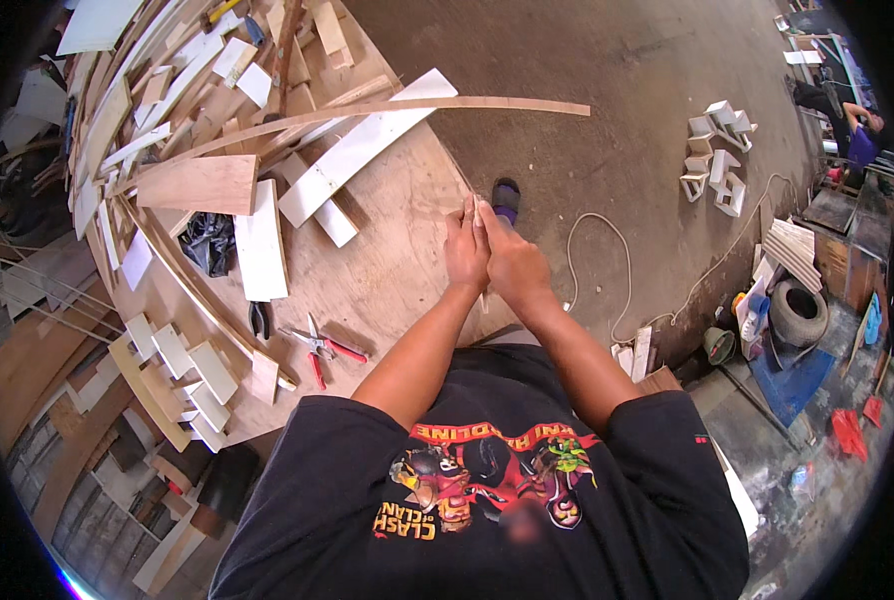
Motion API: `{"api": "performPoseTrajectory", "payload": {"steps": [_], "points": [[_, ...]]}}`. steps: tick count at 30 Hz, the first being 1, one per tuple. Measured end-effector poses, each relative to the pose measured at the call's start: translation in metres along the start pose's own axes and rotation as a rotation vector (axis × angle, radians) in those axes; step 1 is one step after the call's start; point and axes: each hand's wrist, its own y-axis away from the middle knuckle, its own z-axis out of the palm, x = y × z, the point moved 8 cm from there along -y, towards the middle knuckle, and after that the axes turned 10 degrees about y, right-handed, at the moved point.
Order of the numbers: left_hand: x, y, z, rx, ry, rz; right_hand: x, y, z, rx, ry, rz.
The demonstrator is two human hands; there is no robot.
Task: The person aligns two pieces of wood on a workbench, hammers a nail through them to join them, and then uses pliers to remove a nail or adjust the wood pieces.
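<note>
My left hand (464,250) and my right hand (517,265) meet at the right edge of the plywood tabletop (397,240). Between them runs a thin pale strip of wood (484,302), seen nearly edge-on; its lower end shows beneath my wrists. Both hands are closed about it, the right thumb lying along the top, and most of the strip is hidden by the fingers. Left of my forearm lie red-handled pliers (337,348) with open handles, and black-handled pliers (259,320) rest just beyond them.
Wood offcuts (217,110) heap over the table's far left, with a long curved strip (507,103) jutting past its edge. White block frames (717,155) and a cable (627,260) lie on the floor. Tyres (797,312) stand at right; a person (860,140) sits farther back.
</note>
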Motion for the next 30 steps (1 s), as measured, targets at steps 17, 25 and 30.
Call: {"api": "performPoseTrajectory", "payload": {"steps": [17, 25, 30], "points": [[0.003, 0.001, 0.002, 0.024, -0.032, 0.103, 0.0, -0.003, -0.004, -0.029, -0.016, 0.005], [0.007, -0.001, 0.0, 0.009, -0.004, 0.081, 0.001, -0.004, 0.003, 0.077, -0.058, -0.057], [0.006, 0.003, -0.002, 0.093, 0.017, 0.131, 0.007, 0.011, -0.002, -0.014, -0.056, -0.039]]}}
